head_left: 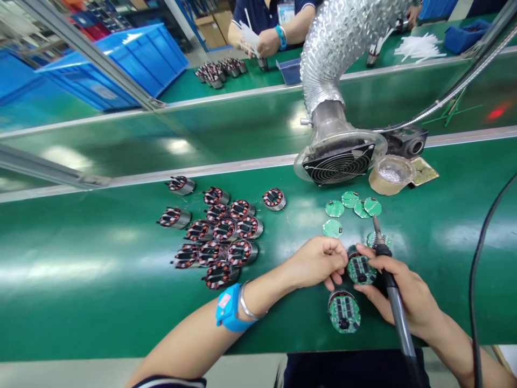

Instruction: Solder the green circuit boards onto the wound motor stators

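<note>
My right hand holds a soldering iron across its palm, tip pointing away from me. Its thumb and index finger also grip the sides of a motor stator topped with a round green circuit board. Close against the left side of that board is my left hand, its fingers curled in a pinch. What they pinch, if anything, is too small to tell. A second stator with a circuit board stands just below, near the table's front edge. Another small board lies partly hidden behind the iron.
Several bare stators cluster on the green table to the left. Loose round boards lie ahead, below a fume extractor fan. A solder pot stands right of it. A black cable hangs at right. Across, a co-worker's hands handle white strips.
</note>
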Demonstrator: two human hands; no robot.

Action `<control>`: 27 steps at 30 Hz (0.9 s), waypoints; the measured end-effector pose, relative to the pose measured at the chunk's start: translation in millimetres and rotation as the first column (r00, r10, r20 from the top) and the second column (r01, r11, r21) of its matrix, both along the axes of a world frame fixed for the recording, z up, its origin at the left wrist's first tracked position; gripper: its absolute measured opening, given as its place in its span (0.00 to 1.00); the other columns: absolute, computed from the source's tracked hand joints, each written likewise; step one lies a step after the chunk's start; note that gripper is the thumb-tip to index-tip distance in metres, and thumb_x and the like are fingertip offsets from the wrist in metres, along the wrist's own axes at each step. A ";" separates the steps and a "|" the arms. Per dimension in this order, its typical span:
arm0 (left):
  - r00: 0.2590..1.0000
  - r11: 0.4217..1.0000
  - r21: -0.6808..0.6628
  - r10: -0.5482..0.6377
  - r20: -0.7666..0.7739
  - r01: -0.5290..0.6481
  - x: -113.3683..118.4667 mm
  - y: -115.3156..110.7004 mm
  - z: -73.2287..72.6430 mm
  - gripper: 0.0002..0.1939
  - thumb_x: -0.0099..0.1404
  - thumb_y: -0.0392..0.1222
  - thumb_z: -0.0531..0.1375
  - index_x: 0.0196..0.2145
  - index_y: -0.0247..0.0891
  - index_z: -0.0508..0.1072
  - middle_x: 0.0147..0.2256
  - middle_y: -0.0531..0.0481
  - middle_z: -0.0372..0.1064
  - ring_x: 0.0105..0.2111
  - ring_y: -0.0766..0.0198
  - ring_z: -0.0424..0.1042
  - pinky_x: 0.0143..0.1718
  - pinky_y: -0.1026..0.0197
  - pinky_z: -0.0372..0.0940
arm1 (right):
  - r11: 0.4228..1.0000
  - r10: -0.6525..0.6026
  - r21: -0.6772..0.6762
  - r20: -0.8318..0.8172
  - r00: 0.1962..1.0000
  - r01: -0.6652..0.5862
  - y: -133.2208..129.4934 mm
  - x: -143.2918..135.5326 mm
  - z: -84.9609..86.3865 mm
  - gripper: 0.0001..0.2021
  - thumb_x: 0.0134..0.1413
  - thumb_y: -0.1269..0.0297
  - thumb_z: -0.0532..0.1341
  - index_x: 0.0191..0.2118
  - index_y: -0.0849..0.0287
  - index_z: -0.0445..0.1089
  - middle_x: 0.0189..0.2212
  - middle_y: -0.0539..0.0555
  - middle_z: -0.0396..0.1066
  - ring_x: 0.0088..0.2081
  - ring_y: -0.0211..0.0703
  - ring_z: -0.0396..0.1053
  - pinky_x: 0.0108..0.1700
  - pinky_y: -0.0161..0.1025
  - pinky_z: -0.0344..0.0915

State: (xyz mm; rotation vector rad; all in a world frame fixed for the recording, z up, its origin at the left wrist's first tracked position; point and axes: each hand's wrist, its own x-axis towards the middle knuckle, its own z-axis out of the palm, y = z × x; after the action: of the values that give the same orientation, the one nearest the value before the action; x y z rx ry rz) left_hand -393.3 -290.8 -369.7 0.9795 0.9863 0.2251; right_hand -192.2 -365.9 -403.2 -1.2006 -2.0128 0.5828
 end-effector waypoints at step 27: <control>0.998 0.111 0.994 0.054 -0.015 0.009 -1.6 -22.5 -1.2 0.05 0.61 0.35 0.61 0.35 0.32 0.74 0.30 0.46 0.76 0.29 0.63 0.76 0.29 0.63 0.72 | 0.960 -0.158 -0.259 -0.186 0.970 0.106 -1.6 5.4 2.3 0.25 0.52 0.62 0.68 0.52 0.52 0.57 0.53 0.57 0.72 0.53 0.46 0.71 0.52 0.36 0.71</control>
State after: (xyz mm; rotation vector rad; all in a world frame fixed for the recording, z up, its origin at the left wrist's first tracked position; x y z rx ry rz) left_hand -394.9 -313.4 -370.9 2.2784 0.7970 1.0324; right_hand -186.8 -367.5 -400.8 -1.3504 -1.7079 0.8736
